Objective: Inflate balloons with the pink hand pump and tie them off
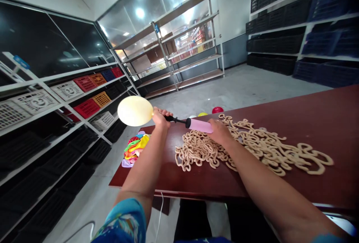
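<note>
A pale yellow balloon, swollen with air, stands out to the left of my left hand. The fingers of that hand are closed around the balloon's neck and the black end of a hand balloon pump. Between my hands show the pump's thin black rod and its pink barrel. My right hand is wrapped around the barrel's right end. Both hands are raised over the table. Below them lies a wide heap of beige, curled, cord-like pieces, perhaps long uninflated balloons.
Flat coloured balloons lie piled at the left end of the dark red table. Beyond its far edge show a red balloon and a yellow one. Shelves with crates line the left; a white cable hangs in front.
</note>
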